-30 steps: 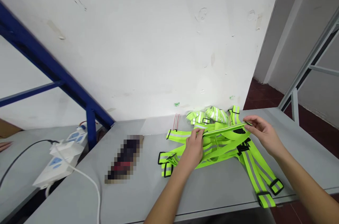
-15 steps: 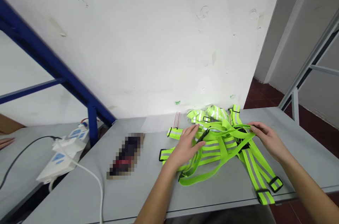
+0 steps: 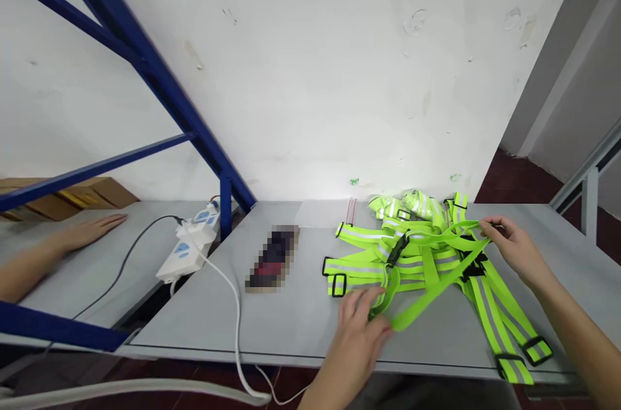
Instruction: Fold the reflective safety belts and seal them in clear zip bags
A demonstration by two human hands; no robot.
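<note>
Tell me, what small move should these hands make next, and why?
Perhaps the left hand should draw the loose green strap outward to flatten it: the right hand pinches its far end, while the strap's two runs spread apart instead of lying together.

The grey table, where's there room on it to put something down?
Bare tabletop shows between the white cable and the left hand, in front of the blurred item. Another patch lies to the right of the right hand. It's crowded where the green straps spread, and behind them, where green bundles lie near the wall.
</note>
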